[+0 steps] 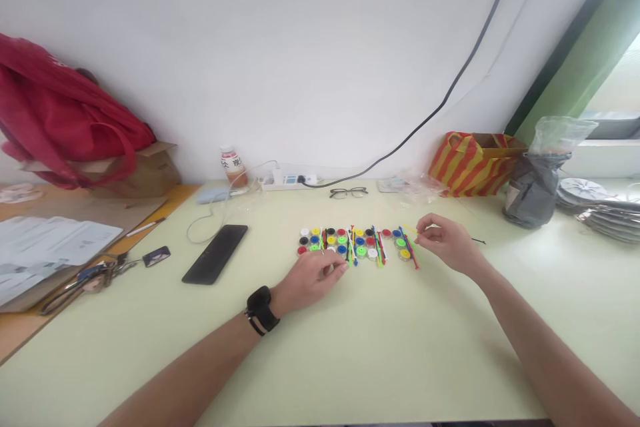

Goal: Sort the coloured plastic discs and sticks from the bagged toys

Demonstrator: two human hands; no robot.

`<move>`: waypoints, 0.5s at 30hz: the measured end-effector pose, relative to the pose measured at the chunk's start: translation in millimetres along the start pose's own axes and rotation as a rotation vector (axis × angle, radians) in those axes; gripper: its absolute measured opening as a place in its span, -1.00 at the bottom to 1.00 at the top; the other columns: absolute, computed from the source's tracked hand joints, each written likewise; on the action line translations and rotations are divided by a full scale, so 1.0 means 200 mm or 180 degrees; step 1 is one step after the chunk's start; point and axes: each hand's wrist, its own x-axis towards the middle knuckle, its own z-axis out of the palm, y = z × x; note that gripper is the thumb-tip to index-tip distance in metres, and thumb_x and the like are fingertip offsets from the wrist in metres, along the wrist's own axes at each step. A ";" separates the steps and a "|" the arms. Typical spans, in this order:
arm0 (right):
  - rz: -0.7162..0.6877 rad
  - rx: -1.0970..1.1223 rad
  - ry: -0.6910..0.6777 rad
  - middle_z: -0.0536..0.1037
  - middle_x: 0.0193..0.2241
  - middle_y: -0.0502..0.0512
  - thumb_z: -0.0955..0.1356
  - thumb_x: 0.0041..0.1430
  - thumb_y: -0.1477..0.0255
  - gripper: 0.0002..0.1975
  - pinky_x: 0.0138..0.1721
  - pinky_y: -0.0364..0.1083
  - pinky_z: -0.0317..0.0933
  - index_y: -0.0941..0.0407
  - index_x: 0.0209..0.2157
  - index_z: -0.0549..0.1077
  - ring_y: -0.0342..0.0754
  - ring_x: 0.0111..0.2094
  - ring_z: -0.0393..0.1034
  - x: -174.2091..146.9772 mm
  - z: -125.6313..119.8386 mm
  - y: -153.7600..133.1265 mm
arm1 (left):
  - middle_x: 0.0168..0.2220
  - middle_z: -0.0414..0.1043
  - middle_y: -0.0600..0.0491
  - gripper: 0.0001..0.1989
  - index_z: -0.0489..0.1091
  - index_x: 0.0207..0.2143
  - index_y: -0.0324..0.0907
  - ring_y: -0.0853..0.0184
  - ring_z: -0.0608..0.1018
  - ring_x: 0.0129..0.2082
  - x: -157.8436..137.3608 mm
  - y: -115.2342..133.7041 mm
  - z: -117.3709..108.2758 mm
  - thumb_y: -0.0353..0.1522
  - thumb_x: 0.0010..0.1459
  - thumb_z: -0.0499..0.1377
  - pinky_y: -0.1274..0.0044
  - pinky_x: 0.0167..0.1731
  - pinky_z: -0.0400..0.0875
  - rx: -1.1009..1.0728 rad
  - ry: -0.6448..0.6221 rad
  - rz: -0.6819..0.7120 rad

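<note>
Small round pieces with coloured tops, among them a yellow disc, sit in short rows on the table. Thin coloured plastic sticks lie between the rows, including a red stick at the right end. My right hand is closed in a pinch on a thin yellow stick just above that end. Over the front edge of the rows is my left hand, fingers curled together beside the sticks; whether anything is in them is hidden. A black stick lies apart, right of my right hand.
Left of the rows lies a black phone. Eyeglasses, a power strip and a bottle are along the wall. A striped bag, a grey bag and stacked plates stand at right.
</note>
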 end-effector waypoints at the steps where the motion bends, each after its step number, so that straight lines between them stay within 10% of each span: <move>1: -0.0077 0.0051 -0.0086 0.59 -0.33 0.07 0.43 0.15 0.16 -0.69 -0.29 -0.05 0.39 0.04 -0.15 0.45 0.04 -0.31 0.59 0.00 0.01 0.00 | -0.36 0.47 0.07 -0.73 0.49 -0.21 -0.16 0.38 0.41 -0.41 0.00 0.00 0.00 -0.25 0.45 0.05 0.53 -0.36 0.29 -0.0007 -0.0001 -0.0008; 5: -0.0325 -0.0107 -0.0257 0.57 -0.13 0.12 0.34 0.28 0.23 -0.67 -0.13 0.00 0.42 0.00 0.04 0.45 0.04 -0.18 0.56 0.00 0.03 0.00 | -0.36 0.48 0.07 -0.74 0.49 -0.20 -0.16 0.38 0.41 -0.41 -0.01 0.00 -0.01 -0.25 0.45 0.06 0.53 -0.36 0.28 -0.0005 0.0018 0.0009; 15: -0.0697 -0.1386 -0.0850 0.51 -0.40 0.02 0.31 0.18 0.46 -0.94 -0.30 -0.06 0.22 0.05 -0.39 0.36 -0.03 -0.38 0.38 -0.05 0.06 -0.09 | -0.37 0.47 0.08 -0.75 0.50 -0.20 -0.16 0.39 0.41 -0.43 -0.01 -0.01 -0.01 -0.27 0.45 0.07 0.55 -0.39 0.27 0.0030 0.0048 0.0037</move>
